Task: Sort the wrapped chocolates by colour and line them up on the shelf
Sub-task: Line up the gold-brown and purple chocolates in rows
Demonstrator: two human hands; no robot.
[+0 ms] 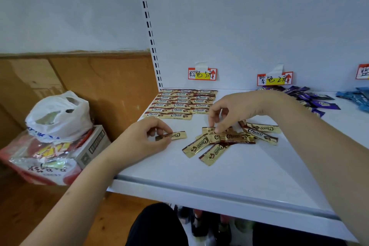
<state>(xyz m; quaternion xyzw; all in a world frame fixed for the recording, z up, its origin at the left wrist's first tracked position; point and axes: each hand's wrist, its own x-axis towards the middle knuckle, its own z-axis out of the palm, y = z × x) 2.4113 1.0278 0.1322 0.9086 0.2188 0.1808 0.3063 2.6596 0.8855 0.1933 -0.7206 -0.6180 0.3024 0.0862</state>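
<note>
On the white shelf (229, 170), several gold-and-brown Choco chocolates (180, 102) lie in neat rows at the back left, below a brown price label (202, 74). A loose pile of the same gold chocolates (229, 140) lies mid-shelf. My left hand (147, 138) pinches one gold chocolate (175, 136) flat on the shelf, left of the pile. My right hand (229, 112) reaches over the pile, its fingertips pinching a chocolate on top. Purple chocolates (307, 98) are heaped at the back right under a purple label (275, 79); blue chocolates (357, 96) lie at the far right edge.
Left of the shelf, a white plastic bag (58, 116) sits on a cardboard box (93, 146) with snack packets (40, 162). A slotted upright (149, 32) stands at the shelf's back left corner. The shelf's front edge (219, 191) runs across below my arms.
</note>
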